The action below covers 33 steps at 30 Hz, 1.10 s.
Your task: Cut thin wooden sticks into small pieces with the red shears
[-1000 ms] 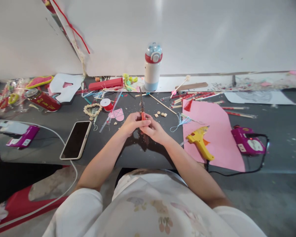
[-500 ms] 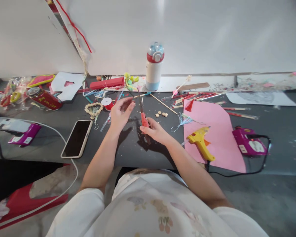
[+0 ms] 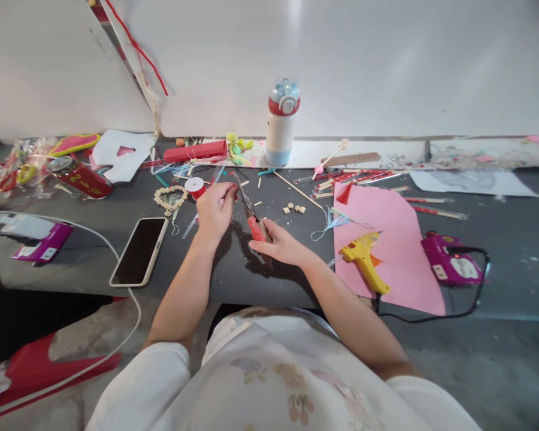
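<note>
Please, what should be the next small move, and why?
I would perhaps draw the left hand slightly back before squeezing the red-handled tool: the left fingers are close to its tip, while the right hand holds its handle end.

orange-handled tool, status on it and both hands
Right hand gripping orange-handled tool. Left hand pinched near the tool's tip, contents unclear. Spool close beside left hand.

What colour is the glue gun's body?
The glue gun has a yellow body; it shows best in the head view.
</note>
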Available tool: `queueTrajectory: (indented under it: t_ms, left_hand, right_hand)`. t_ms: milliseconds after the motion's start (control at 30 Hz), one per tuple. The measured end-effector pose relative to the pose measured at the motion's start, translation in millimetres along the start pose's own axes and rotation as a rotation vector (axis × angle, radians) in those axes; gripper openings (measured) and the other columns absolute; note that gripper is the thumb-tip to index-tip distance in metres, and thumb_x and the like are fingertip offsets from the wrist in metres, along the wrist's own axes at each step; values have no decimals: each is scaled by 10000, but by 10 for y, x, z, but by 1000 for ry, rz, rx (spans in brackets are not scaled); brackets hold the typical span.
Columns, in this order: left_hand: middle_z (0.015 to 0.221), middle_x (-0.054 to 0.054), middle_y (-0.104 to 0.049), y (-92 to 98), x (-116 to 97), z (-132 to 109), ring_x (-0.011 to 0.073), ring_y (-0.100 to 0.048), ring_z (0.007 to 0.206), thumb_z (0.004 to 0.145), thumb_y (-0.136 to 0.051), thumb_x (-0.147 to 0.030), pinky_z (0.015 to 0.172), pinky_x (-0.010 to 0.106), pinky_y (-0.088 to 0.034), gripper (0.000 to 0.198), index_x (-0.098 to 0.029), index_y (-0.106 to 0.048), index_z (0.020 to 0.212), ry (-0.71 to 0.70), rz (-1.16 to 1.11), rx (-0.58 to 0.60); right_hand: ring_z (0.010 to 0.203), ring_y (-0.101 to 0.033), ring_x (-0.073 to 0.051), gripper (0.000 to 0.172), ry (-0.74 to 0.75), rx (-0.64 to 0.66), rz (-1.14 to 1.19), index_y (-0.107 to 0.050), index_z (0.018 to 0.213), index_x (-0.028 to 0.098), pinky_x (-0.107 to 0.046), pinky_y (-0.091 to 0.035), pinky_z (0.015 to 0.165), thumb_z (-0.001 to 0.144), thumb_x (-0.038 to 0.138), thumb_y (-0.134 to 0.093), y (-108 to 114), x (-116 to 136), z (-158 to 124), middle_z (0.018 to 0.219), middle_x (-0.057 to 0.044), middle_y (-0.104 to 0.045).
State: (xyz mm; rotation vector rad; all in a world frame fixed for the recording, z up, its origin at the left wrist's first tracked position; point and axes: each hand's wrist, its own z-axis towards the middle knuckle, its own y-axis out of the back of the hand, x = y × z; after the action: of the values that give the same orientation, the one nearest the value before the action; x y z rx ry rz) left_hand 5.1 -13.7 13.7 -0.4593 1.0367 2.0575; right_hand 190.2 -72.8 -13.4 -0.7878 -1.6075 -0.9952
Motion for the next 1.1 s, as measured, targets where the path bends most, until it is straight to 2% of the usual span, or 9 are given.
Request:
queueTrajectory:
  t_ms: [200, 500, 633, 733, 833, 900, 967, 1033, 1100]
  left_hand:
    - [619, -1, -594, 25, -18, -2, 148, -587, 665, 959, -463, -334, 701, 260, -447, 314, -206, -579, 696, -52, 31, 56]
    - [571, -17, -523, 65, 31, 50, 126, -514, 581, 930, -464, -301, 634, 238, -421, 287, -196, -526, 671, -109, 59, 80]
    - [576, -11, -535, 83, 39, 58, 122, -505, 569, 900, -483, -276, 604, 238, -405, 262, -191, -519, 655, -126, 52, 56]
    - [598, -3, -567, 78, 45, 46, 124, -521, 584, 901, -504, -309, 596, 243, -399, 262, -186, -548, 674, -79, 38, 56]
    - [604, -5, -576, 30, 57, 21, 119, -532, 576, 944, -483, -440, 595, 247, -418, 344, -183, -602, 749, 54, -88, 91]
    - [662, 10, -615, -27, 65, -2, 126, -574, 606, 946, -445, -577, 613, 256, -466, 453, -180, -638, 842, 177, -292, 154]
    - [807, 44, -685, -93, 62, -31, 152, -640, 689, 857, -507, -712, 651, 282, -524, 570, -181, -656, 1001, 294, -520, 233]
    - [968, 92, -718, -151, 40, -67, 206, -689, 847, 757, -583, -778, 711, 315, -558, 697, -177, -655, 1101, 370, -656, 378]
    - [1111, 126, -710, -193, -1, -108, 257, -679, 1017, 712, -633, -781, 839, 361, -560, 764, -169, -649, 1169, 397, -733, 549]
  right_hand:
    - [691, -406, -142, 463, 5, 32, -53, -416, 836, 224, -301, -326, 641, 749, 574, -705, 14, 28, -14, 744, 33, -439]
    - [696, -405, -130, 495, 27, 58, -85, -417, 858, 213, -288, -329, 648, 746, 607, -696, 18, 2, -11, 776, 37, -452]
    - [689, -393, -132, 482, 39, 66, -66, -421, 860, 216, -288, -325, 643, 755, 601, -691, 19, 10, -15, 759, 40, -447]
    - [678, -387, -130, 461, 51, 50, -60, -414, 838, 217, -290, -321, 638, 771, 591, -676, 20, 27, -21, 754, 38, -457]
    - [668, -391, -130, 443, 64, 10, -43, -408, 819, 220, -290, -326, 632, 775, 571, -676, 15, 24, -15, 735, 41, -464]
    - [663, -406, -131, 429, 60, -23, 4, -413, 816, 222, -288, -342, 627, 777, 561, -674, 9, 3, 1, 718, 41, -466]
    - [671, -437, -136, 404, 58, -71, 75, -434, 831, 221, -287, -369, 629, 786, 549, -666, 2, -31, 30, 718, 34, -481]
    - [717, -493, -150, 377, 75, -125, 151, -468, 877, 214, -296, -412, 661, 795, 530, -655, -1, -75, 69, 753, 18, -518]
    - [789, -546, -170, 369, 91, -177, 200, -499, 938, 204, -317, -453, 715, 803, 514, -646, -2, -126, 112, 815, -4, -556]
